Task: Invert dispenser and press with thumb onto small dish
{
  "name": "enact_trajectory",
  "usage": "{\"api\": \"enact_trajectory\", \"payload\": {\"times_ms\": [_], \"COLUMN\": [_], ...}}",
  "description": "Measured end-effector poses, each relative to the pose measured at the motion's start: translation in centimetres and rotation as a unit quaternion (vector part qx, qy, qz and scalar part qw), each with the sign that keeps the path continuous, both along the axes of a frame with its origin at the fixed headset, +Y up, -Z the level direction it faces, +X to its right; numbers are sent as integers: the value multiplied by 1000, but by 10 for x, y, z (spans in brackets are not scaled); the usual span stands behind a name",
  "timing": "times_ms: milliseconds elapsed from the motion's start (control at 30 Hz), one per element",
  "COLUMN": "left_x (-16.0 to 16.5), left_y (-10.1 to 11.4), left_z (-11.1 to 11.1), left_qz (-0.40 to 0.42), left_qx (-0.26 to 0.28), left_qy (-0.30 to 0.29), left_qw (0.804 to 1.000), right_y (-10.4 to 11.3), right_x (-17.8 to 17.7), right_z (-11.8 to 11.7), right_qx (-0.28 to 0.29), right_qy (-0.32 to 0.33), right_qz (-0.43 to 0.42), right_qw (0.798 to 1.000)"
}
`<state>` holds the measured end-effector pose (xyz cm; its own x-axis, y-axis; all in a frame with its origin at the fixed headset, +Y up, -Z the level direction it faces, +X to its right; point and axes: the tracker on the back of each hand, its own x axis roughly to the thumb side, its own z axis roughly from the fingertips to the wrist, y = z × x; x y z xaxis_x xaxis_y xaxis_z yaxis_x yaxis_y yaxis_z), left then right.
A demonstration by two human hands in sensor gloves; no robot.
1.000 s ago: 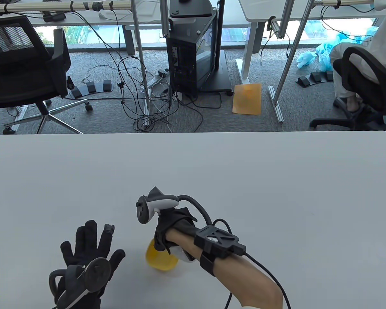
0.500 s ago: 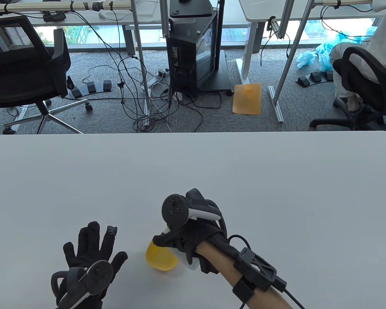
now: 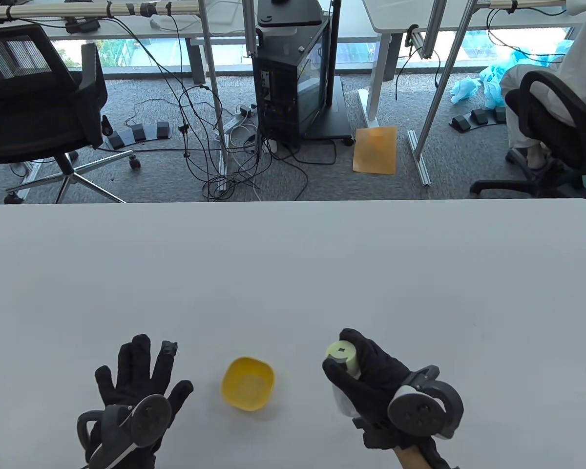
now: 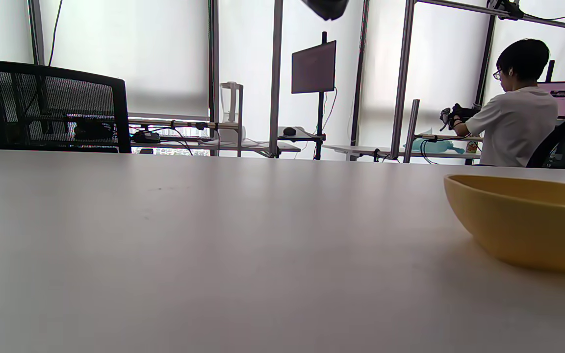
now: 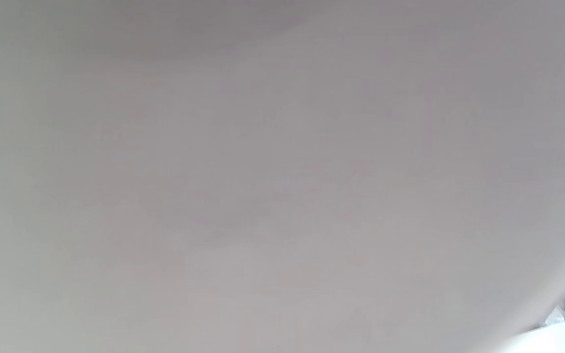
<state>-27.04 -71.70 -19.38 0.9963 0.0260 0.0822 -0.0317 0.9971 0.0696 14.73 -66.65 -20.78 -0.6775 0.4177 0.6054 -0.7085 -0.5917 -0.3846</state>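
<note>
A small yellow dish sits on the white table near the front edge; it also shows in the left wrist view at the right. My right hand grips a pale green and white dispenser, its green end pointing up, to the right of the dish and apart from it. My left hand rests flat on the table, fingers spread, left of the dish and empty. The right wrist view shows only blank grey table surface.
The white table stretches far back, its far edge giving onto the floor with an office chair, cables and a computer stand. A person sits at another desk.
My right hand has moved from above the dish to its right, turning over so the dispenser's green end now points up. The dish is uncovered. The left hand has stayed put.
</note>
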Motion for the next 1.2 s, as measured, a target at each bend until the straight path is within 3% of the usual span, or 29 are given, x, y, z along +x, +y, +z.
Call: {"api": "enact_trajectory", "payload": {"times_ms": [167,700,933,1200], "left_x": [1,-1,0,0], "left_y": [-1,-2,-4,-4], "left_z": [0,1,0,0], "left_qz": [-5,-1,-7,-7], "left_qx": [4,6,1,2], "left_qy": [-1,7,3,1], "left_qw": [1000,1000,1000,1000], "right_y": [-36,-34,-8,43], "right_x": [26,27,6,-47], "right_z": [7,6,-11,-45], "right_qx": [75,66,54,-47], "right_qy": [-50,-37,3,86], "right_qz": [-75,-82,-32,110], "right_qw": [993,994,998,989]}}
